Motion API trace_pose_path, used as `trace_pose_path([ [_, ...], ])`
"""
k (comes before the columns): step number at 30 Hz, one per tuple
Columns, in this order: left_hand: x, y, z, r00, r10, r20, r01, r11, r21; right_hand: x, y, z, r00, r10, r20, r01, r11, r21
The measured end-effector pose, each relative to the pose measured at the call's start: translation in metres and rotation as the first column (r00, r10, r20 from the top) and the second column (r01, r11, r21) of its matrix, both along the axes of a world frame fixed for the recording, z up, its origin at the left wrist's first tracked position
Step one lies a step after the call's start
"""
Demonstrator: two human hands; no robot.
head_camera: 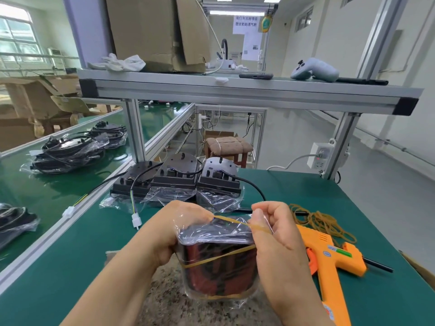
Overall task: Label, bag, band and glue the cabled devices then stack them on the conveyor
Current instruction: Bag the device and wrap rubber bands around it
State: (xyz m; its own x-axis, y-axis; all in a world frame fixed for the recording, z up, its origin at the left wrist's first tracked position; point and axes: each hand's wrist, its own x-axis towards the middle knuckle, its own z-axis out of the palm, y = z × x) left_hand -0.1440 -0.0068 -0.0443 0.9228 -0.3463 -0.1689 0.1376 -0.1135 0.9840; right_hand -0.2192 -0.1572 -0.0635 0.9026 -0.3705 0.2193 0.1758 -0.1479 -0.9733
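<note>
A green desk (306, 191) is seen from above, with a green conveyor (47, 196) running along its left side behind an aluminium rail, and an overhead shelf (235, 90) carrying a cardboard box (153, 31). On the conveyor, stacks of bagged devices (68, 151) are already laid, with their black cables coiled inside clear plastic; that part of the work is judged done for those units. At the far edge of the desk, three more black devices (174, 177) are lined up over crumpled clear plastic; whether they are properly bagged cannot be told, and no bands are seen on them. Close to the camera, one bagged device (219, 255) is held upright between both hands above a speckled surface at the near edge. Its top left corner is gripped by the left hand (169, 231), with the fingers curled over the plastic. An orange glue gun (329, 260) is lying just beside it on the right, untouched, next to a loose heap of rubber bands (322, 222). One rubber band (235, 222) is pinched by the right hand (277, 234) and drawn taut over the top of the bag, while a strand already crosses the front. Banding is judged under way; gluing and stacking are left for this unit.
</note>
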Motion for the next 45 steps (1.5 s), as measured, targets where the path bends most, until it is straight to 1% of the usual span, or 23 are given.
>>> trace_pose_path([
  [1,0.003,0.000,0.002,1.000,-0.010,-0.008,0.010,1.000,0.026,0.000,-0.001,0.000,1.000,0.004,-0.010,-0.004,0.999,0.036],
  [2,0.003,0.000,0.003,0.999,-0.020,0.041,0.015,0.995,0.099,0.000,-0.001,0.000,0.999,0.016,-0.028,-0.013,0.995,0.094],
  [3,0.002,-0.002,0.004,0.988,-0.079,0.136,0.041,0.965,0.260,0.000,-0.003,0.001,0.998,0.035,-0.050,-0.026,0.985,0.169],
  [4,0.002,-0.004,0.003,0.961,-0.120,0.250,0.005,0.910,0.414,0.000,-0.005,0.002,0.996,0.057,-0.068,-0.038,0.968,0.248],
  [5,0.003,-0.005,-0.001,0.925,-0.187,0.331,-0.010,0.858,0.513,0.000,-0.007,0.003,0.993,0.084,-0.079,-0.053,0.942,0.333],
  [6,0.005,-0.005,-0.003,0.906,-0.230,0.355,-0.021,0.814,0.580,0.001,-0.010,0.003,0.990,0.113,-0.079,-0.068,0.898,0.435],
  [7,0.007,-0.005,-0.005,0.905,-0.201,0.376,-0.068,0.802,0.593,0.002,-0.012,0.003,0.987,0.140,-0.073,-0.079,0.841,0.535],
  [8,0.008,-0.004,-0.008,0.937,-0.103,0.335,-0.092,0.849,0.520,0.003,-0.014,0.004,0.985,0.158,-0.067,-0.085,0.790,0.607],
  [9,0.003,-0.006,-0.008,0.969,0.021,0.247,-0.109,0.930,0.351,0.005,-0.016,0.004,0.983,0.171,-0.064,-0.088,0.751,0.655],
  [10,0.002,-0.007,-0.011,0.990,0.118,0.077,-0.123,0.990,0.071,0.005,-0.017,0.005,0.980,0.188,-0.059,-0.096,0.716,0.692],
  [11,-0.003,-0.009,-0.012,0.988,0.152,-0.002,-0.151,0.977,-0.149,0.006,-0.019,0.005,0.977,0.205,-0.051,-0.105,0.680,0.725],
  [13,-0.004,-0.005,-0.021,0.973,0.227,-0.026,-0.225,0.930,-0.292,0.007,-0.023,0.004,0.972,0.233,-0.035,-0.124,0.631,0.766],
  [16,0.003,-0.011,-0.021,0.989,0.111,0.102,-0.101,0.991,-0.093,0.008,-0.029,0.002,0.961,0.273,-0.032,-0.145,0.602,0.785],
  [18,0.008,-0.013,-0.017,0.992,0.097,0.076,-0.091,0.993,-0.078,0.008,-0.033,0.003,0.954,0.297,-0.035,-0.143,0.558,0.818],
  [20,0.008,-0.015,-0.014,0.996,0.037,0.086,-0.036,0.999,-0.006,0.008,-0.035,0.004,0.953,0.301,-0.018,-0.142,0.500,0.854],
  [22,0.011,-0.019,-0.012,0.995,-0.014,0.101,0.009,0.999,0.053,0.010,-0.037,0.004,0.961,0.276,-0.010,-0.123,0.460,0.880],
  [24,0.017,-0.019,-0.015,0.994,-0.008,0.106,-0.001,0.997,0.083,0.013,-0.037,0.003,0.970,0.243,-0.001,-0.104,0.420,0.902],
  [27,0.017,-0.017,-0.015,0.996,0.026,0.085,-0.028,0.999,0.017,0.015,-0.033,0.002,0.980,0.196,0.033,-0.109,0.394,0.913],
  [32,0.016,-0.007,-0.021,0.998,0.055,-0.030,-0.058,0.988,-0.140,0.011,-0.022,-0.007,0.981,0.185,0.061,-0.154,0.549,0.821],
  [35,0.018,-0.004,-0.025,0.992,0.087,-0.086,-0.103,0.973,-0.204,0.008,-0.018,-0.008,0.964,0.235,0.123,-0.243,0.597,0.765],
  [38,0.022,0.000,-0.029,0.986,0.098,-0.133,-0.129,0.959,-0.251,0.005,-0.015,-0.007,0.938,0.286,0.198,-0.337,0.609,0.718],
  [41,0.023,0.001,-0.031,0.985,0.073,-0.158,-0.118,0.947,-0.299,0.001,-0.008,-0.005,0.917,0.296,0.268,-0.396,0.578,0.713],
  [45,0.028,0.005,-0.035,0.984,0.042,-0.172,-0.097,0.941,-0.326,0.007,-0.004,-0.010,0.915,0.310,0.258,-0.400,0.617,0.678],
])
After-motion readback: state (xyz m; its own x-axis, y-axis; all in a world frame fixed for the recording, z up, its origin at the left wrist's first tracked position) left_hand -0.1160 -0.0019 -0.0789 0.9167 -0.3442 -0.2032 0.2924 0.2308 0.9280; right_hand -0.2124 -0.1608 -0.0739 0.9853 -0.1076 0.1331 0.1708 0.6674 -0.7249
